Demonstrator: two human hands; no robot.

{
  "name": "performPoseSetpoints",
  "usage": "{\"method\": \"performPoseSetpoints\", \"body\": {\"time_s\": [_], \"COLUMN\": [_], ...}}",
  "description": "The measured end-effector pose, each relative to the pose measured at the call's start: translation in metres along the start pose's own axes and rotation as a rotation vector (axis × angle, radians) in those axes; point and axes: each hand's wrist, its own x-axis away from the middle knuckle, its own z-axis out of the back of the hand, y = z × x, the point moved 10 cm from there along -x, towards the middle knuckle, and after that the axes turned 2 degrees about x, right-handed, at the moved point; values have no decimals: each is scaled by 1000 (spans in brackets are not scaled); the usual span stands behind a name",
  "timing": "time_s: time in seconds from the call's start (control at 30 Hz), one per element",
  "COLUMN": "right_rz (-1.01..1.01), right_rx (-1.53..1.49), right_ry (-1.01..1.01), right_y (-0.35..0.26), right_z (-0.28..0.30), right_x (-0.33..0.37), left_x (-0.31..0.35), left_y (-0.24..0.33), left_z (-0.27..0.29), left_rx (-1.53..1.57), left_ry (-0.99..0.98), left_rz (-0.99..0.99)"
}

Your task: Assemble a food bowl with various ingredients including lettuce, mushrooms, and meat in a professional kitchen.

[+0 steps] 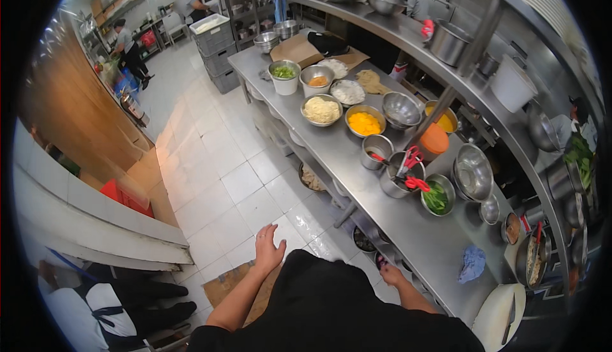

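My left hand (269, 250) is held out over the tiled floor, fingers stretched and holding nothing. Low beside the steel table (408, 224), my right hand (393, 275) has its fingers curled in. Whether anything is in them I cannot make out. Just past those fingers, under the table edge, is a container with something purple-pink (380, 261). On the tabletop above stand a bowl of green leaves (437, 197) and a steel pot (398, 183) with red-handled scissors (414, 158). A crumpled blue cloth (472, 264) lies nearer me.
Bowls of yellow pieces (364, 122), pale shreds (320, 110) and chopped greens (284, 73) fill the table's far part. A round white board (500, 320) bears a knife. One person (102, 307) is close on my left; others work farther off. Grey crates (213, 52) stand beyond the table.
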Motion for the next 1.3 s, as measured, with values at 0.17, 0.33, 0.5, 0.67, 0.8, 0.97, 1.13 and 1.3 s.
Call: {"method": "performPoseSetpoints", "body": {"time_s": [0.17,0.33,0.5,0.67,0.8,0.97,1.13,1.3], "right_rz": [-1,121,433,804,871,909,780,491], "right_rx": [74,-3,-41,40,62,-4,-22,51], "right_ry": [-83,-143,-85,-71,30,176,349,493], "right_y": [-177,-335,-550,-794,-935,-1078,-1167,-1192], "right_z": [19,49,107,156,214,270,309,360], "right_x": [-58,-149,-260,-356,-432,-527,-646,-750], "left_x": [-97,-218,-233,-17,24,-17,-148,-368], "left_y": [-28,-90,-333,-511,-502,-515,-597,-763], "left_z": [52,100,124,156,141,103,108,226], "left_rx": [40,-12,-108,-379,-138,133,213,110], "left_ry": [71,84,-76,-557,-608,-434,-342,-151], "left_rz": [-16,-81,469,1133,1330,1455,1327,1089]}}
